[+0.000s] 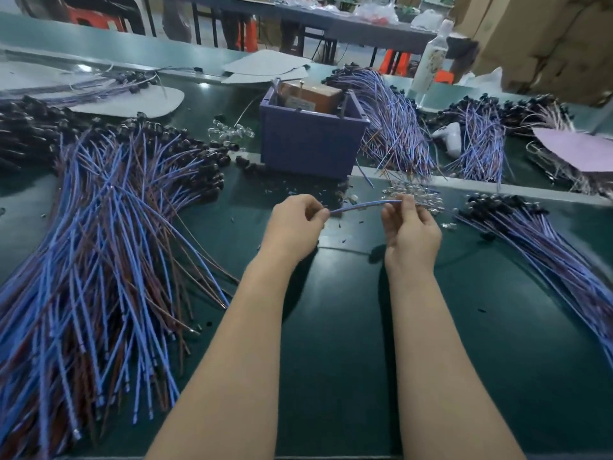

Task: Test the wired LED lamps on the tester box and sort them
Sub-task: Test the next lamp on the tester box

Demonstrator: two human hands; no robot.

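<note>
Over the green table, left grip and right grip pinch a thin blue wire; tugging could slip it.

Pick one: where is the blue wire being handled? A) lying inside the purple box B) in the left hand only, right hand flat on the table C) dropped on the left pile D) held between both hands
D: the left hand pinches one end and the right hand holds the other end of the blue wire, in front of the purple box.
</note>
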